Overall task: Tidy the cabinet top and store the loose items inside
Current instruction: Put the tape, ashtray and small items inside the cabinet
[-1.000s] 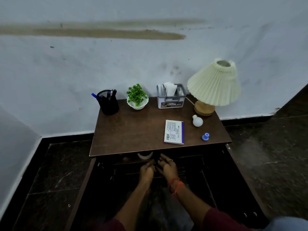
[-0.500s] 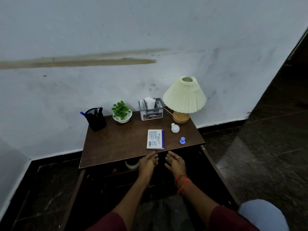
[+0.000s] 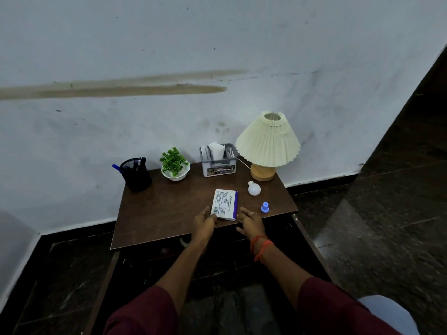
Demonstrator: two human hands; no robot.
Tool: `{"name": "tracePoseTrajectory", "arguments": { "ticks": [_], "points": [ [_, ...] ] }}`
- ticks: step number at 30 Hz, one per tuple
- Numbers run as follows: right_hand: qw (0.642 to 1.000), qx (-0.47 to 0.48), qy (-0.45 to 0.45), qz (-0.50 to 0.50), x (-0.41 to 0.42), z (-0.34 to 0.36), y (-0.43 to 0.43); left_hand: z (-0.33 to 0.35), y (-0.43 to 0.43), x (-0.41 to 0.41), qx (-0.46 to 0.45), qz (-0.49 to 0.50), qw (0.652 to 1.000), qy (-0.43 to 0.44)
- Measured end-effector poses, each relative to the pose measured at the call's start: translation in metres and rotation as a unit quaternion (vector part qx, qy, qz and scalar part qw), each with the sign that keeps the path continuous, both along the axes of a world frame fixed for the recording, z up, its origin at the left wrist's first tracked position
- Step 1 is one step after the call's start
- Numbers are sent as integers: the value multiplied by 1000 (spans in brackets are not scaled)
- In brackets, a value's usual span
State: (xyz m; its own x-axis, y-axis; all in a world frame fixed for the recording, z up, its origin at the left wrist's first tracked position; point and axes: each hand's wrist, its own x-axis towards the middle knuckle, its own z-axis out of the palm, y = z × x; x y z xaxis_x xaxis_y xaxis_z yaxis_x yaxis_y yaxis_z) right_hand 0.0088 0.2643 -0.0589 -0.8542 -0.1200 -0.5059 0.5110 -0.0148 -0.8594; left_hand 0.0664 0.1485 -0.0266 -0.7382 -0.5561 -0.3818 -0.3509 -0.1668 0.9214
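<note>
Dark brown wood makes the cabinet top (image 3: pixel 157 213), our counter here, and we take it from the left. Far beyond our left hand (image 3: pixel 204 222) and off to its left stands a black mesh pen holder (image 3: pixel 136 175), then a small green plant in a white bowl (image 3: pixel 174 165) straight beyond that hand. Our left hand lies spread, fingers loose, its tips touching the near left corner of the white and purple box (image 3: pixel 225 204), gripping nothing. The box lies flat between our hands. Beyond it sits a grey organiser (image 3: pixel 219 163). Our right hand (image 3: pixel 250 223) is spread open just right of the box, apart from it. Beyond this hand lie a white bulb (image 3: pixel 254 189) and a small blue cap (image 3: pixel 264 207); farther back stands the pleated lamp (image 3: pixel 267 143).
</note>
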Motion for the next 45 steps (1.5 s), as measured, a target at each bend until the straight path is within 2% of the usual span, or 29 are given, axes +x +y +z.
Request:
{"name": "tracePoseTrajectory", "arguments": {
  "ticks": [5,10,14,20,34,45],
  "points": [
    [1000,17,-8,18,-6,-6,-8,-7,-6,-7,14,-16,1000,-5],
    [1000,18,-22,-11,3,-7,-4,-8,-2,6,32,-17,999,-1],
    [999,19,-30,-36,17,-12,4,-17,5,22,60,22,998,-19],
    [998,7,-12,-60,48,-23,19,-13,27,51,140,77,987,4],
    [992,17,-41,-120,94,-39,82,-36,84,82,191,33,979,-60],
    [992,56,-55,-97,68,-57,100,-61,97,55,192,7,976,-106]
  ]
}}
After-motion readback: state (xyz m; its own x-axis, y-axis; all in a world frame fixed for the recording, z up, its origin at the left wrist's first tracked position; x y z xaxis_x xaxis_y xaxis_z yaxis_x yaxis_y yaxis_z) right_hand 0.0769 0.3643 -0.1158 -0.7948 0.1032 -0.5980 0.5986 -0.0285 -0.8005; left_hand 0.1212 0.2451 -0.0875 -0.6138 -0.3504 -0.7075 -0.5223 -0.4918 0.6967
